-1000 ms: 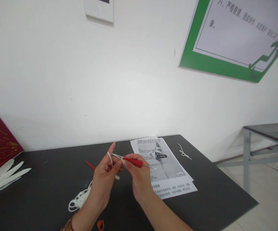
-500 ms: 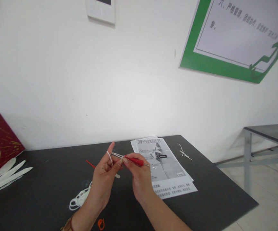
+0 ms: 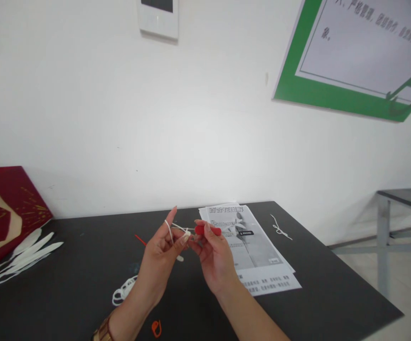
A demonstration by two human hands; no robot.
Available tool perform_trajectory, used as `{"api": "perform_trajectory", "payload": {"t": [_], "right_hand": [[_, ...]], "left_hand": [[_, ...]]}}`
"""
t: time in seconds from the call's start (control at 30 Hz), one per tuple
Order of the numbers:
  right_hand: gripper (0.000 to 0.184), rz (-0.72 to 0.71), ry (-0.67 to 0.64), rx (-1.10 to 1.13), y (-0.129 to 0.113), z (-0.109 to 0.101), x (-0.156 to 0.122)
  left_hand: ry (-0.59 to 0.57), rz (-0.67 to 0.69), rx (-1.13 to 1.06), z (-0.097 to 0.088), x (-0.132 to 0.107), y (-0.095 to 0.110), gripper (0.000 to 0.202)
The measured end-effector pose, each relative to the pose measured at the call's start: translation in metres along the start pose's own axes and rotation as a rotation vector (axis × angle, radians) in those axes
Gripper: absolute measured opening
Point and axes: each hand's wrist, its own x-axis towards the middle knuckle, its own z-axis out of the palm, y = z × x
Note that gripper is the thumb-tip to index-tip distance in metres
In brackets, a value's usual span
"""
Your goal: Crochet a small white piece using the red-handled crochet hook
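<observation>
My left hand (image 3: 160,258) is raised above the black table (image 3: 66,284), with white yarn (image 3: 170,229) looped over its upright index finger and pinched between thumb and fingers. My right hand (image 3: 214,258) grips a red-handled crochet hook (image 3: 207,230) whose metal tip points left into the yarn by my left fingertips. More of the white yarn lies in a loose pile (image 3: 123,291) on the table under my left wrist.
Printed instruction sheets (image 3: 258,255) lie right of my hands, with a short white yarn scrap (image 3: 279,227) beyond them. A thin red stick (image 3: 140,239) and an orange clip (image 3: 156,327) lie on the table. A red bag (image 3: 2,213) and white strips (image 3: 31,248) sit at the left.
My right hand has turned the hook, so less of its shaft shows. The view has shifted left and slightly down; both hands keep their hold.
</observation>
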Motion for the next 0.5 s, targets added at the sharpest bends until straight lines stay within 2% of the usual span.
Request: {"api": "perform_trajectory", "payload": {"t": [0.23,0.3,0.4,0.5], "right_hand": [[0.015,-0.019,-0.05,0.015,-0.003,0.001,-0.004],[0.013,-0.093,-0.052,-0.058,-0.003,0.002,-0.006],[0.009,-0.303,-0.039,-0.276,-0.002,0.001,-0.01],[0.006,-0.435,-0.043,-0.4,0.001,0.0,-0.012]], "left_hand": [[-0.033,0.046,0.027,-0.002,-0.003,0.011,0.072],[-0.035,0.066,0.035,-0.003,-0.003,0.013,0.072],[-0.014,0.085,0.037,-0.003,-0.003,0.013,0.072],[-0.001,0.03,-0.038,-0.002,-0.003,0.011,0.072]]}}
